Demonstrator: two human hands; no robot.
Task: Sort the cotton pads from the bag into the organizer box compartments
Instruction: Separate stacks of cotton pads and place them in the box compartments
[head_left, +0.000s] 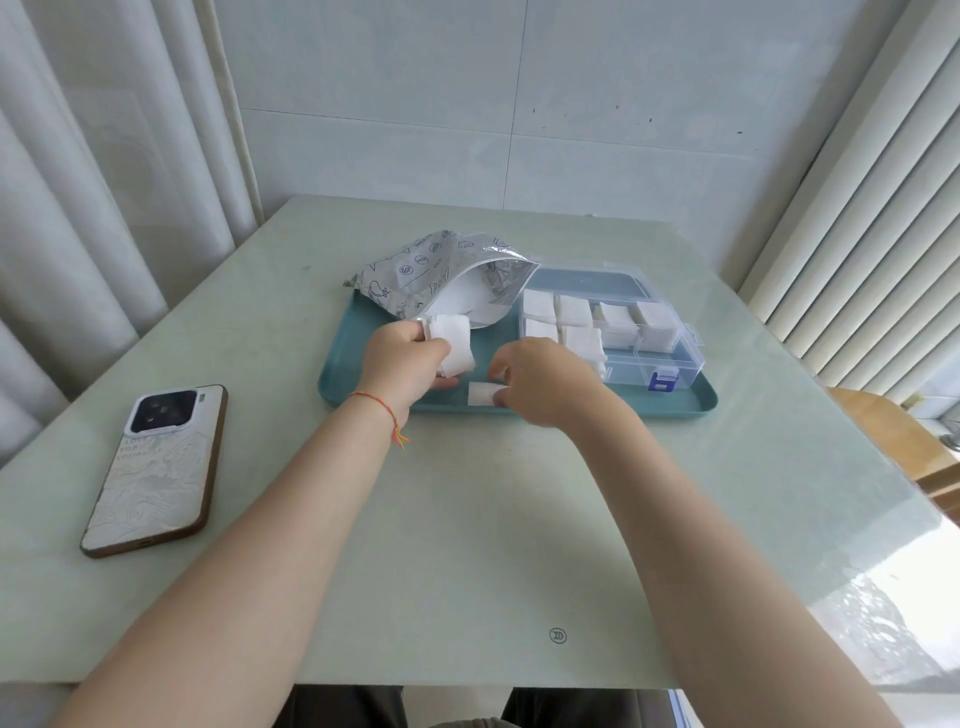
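Gripping a stack of cotton pads (453, 344), left hand (402, 361) fingers curled. Pinching single pad (480, 393), right hand (540, 379). Organizer box (670, 358) at 3 o'clock, bag (441, 275) at 12.

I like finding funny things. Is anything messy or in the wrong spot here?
A little. In the clear box, one pile of pads near the right hand stands crooked and pokes above its slot. The foil bag lies crumpled and gaping on the tray. Nothing looks spilled or broken.
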